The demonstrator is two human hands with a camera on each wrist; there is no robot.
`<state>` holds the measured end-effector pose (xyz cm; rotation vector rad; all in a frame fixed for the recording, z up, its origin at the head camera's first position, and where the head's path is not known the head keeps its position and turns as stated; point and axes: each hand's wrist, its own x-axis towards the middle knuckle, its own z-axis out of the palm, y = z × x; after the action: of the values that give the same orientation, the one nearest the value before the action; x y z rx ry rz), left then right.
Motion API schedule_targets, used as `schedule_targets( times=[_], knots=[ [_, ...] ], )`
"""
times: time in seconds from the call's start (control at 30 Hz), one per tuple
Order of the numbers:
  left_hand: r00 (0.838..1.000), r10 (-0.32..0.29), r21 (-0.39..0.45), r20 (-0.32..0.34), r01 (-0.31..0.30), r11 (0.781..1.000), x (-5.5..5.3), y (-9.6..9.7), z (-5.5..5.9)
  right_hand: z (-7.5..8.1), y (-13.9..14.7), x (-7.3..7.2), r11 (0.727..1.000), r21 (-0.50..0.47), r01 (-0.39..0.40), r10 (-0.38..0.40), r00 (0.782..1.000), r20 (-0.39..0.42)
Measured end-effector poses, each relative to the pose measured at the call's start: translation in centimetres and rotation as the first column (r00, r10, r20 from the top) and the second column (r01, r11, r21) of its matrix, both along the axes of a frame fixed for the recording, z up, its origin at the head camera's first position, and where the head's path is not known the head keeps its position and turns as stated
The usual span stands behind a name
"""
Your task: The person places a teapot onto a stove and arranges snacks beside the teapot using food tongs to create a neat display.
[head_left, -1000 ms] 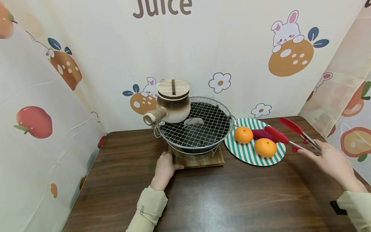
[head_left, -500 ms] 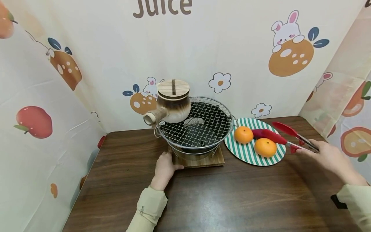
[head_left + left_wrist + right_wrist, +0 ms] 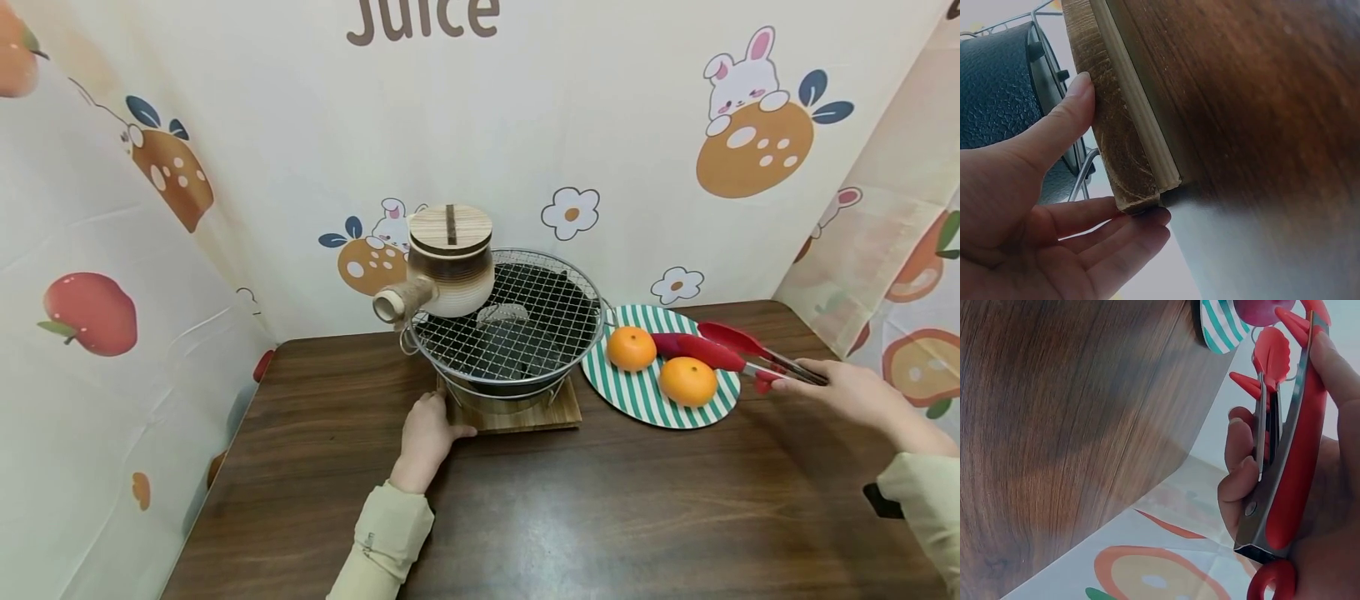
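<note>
My right hand (image 3: 858,396) holds a pair of red-tipped metal tongs (image 3: 1300,469) by its arms, fingers wrapped round them. Their tips lie over the right part of a green-and-white striped plate (image 3: 637,400). By the tips is a purple, eggplant-like vegetable (image 3: 1263,309), partly covered by the tongs in the head view; contact is unclear. Two oranges (image 3: 688,382) sit on the plate. My left hand (image 3: 426,433) grips the front left corner of a wooden board (image 3: 1125,137), thumb on one face and fingers round its edge. A round grill stove (image 3: 540,333) stands on the board.
A lidded clay pot (image 3: 453,279) rests on the left of the grill mesh, its twine-wrapped handle jutting left past the rim. The brown table (image 3: 570,508) ends against a printed curtain (image 3: 622,125) at the back and sides.
The right hand has moved the tongs slightly left and lower over the plate. Their two tips have come closer together near the purple vegetable. The left hand stays at the board.
</note>
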<state>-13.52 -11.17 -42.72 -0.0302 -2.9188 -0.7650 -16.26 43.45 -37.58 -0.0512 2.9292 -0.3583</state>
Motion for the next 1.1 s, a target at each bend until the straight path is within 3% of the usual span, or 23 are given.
schedule_targets(
  times=[0.27,0.57,1.1],
  knots=[
    [1.000,0.004,0.004,0.003,-0.004,1.000,0.0,-0.1,-0.1,-0.3,-0.4,-0.1,0.999,-0.021,-0.034,0.034,0.999,-0.021],
    [1.000,-0.002,0.004,0.005,0.002,1.000,0.1,0.0,-0.1,-0.3,-1.0,-0.2,1.000,0.016,0.007,-0.007,1.000,0.020],
    [1.000,0.002,0.008,-0.004,-0.002,1.000,0.0,0.0,0.0,-0.6,-1.7,-0.1,0.998,0.046,0.034,-0.034,0.999,-0.009]
  ],
)
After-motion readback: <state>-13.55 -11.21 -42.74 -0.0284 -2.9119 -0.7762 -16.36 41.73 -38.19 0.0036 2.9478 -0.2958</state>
